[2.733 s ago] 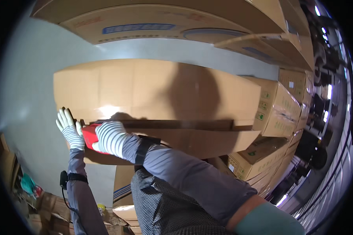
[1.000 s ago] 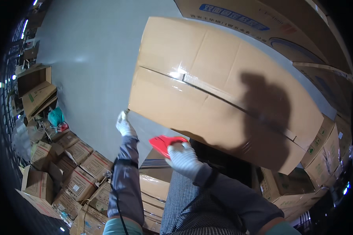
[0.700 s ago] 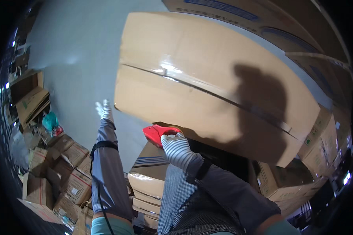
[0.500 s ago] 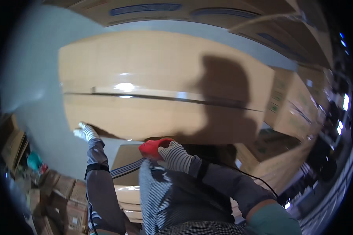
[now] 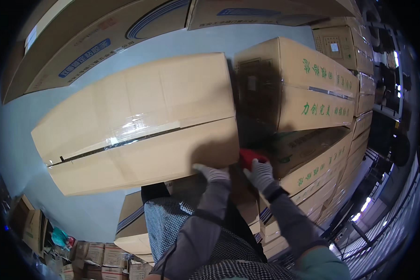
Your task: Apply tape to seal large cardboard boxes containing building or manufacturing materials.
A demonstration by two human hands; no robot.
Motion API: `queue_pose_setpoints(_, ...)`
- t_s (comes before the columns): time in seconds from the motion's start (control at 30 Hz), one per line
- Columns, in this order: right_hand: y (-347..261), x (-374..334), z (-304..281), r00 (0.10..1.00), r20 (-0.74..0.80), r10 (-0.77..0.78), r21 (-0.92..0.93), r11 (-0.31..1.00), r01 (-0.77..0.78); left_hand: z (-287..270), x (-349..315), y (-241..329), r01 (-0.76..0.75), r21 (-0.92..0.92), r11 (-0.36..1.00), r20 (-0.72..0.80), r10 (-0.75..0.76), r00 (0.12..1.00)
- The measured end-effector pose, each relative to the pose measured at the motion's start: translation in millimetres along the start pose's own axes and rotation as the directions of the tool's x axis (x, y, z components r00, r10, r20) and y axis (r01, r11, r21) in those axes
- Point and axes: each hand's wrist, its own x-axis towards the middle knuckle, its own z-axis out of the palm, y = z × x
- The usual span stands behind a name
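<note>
A long brown carton (image 5: 149, 102) lies before me, a dark seam running lengthwise along its top under shiny clear tape. My left hand (image 5: 213, 173), in a striped white glove, rests at the carton's near edge close to its right end. Its fingers are stretched out over the cardboard, not wrapped round anything. Just right of that end, my gloved right hand (image 5: 261, 176) is closed on a red tape dispenser (image 5: 250, 157). The fingers hide part of the dispenser, and its front lies in shadow beside the carton's corner.
To the right, another taped carton (image 5: 312, 88) with green print sits above a stack of cartons (image 5: 312, 175). Large cartons (image 5: 102, 51) stand along the far side. Smaller boxes (image 5: 102, 254) and a teal object (image 5: 59, 237) lie at lower left. Metal railings (image 5: 378, 238) run at far right.
The view has turned rightward, and the long carton now sits further left and tilted. My left hand has moved from its left end to near its right end. The dispenser stays in my right hand.
</note>
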Motion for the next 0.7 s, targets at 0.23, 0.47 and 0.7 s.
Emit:
queue_pose_setpoints(0.23,-34.6,88.6,23.7,0.922,0.313,0.229,0.437,0.827,-0.354,2.8,6.9,-4.0,-0.126,-0.064,0.99,0.118,0.133,0.984)
queue_pose_setpoints(0.47,33.7,117.7,-28.8,0.861,-0.119,0.494,0.632,0.707,-0.318,1.2,10.9,220.9,-0.635,0.651,0.415,-0.237,0.906,0.35)
queue_pose_setpoints(0.7,-165.4,95.5,-178.4,0.96,-0.201,0.194,0.964,0.215,0.159,-33.0,-20.1,570.7,-0.65,0.668,0.361,-0.387,0.915,0.11)
